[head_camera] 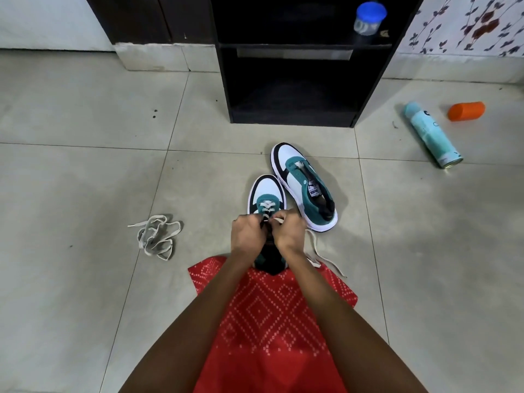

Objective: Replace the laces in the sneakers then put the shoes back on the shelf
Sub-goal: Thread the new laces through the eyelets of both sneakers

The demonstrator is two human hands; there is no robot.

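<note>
Two white, teal and black sneakers stand on the tiled floor. The near sneaker (266,194) sits right in front of me, with a pale lace (266,209) threaded through its lower eyelets. My left hand (247,233) grips the sneaker at its left side, fingers curled at the eyelets. My right hand (289,231) pinches the lace end above the tongue. The lace's loose tail (317,255) trails on the floor to the right. The second sneaker (304,186) stands behind and to the right, with almost no lacing. A loose pile of pale laces (157,236) lies to the left.
A black shelf unit (295,89) stands straight ahead; its lower bay holds nothing, and a blue-lidded jar (368,19) stands on the upper shelf. A teal spray can (432,134) and an orange cap (466,111) lie on the floor to the right. Red patterned cloth (272,321) covers my lap.
</note>
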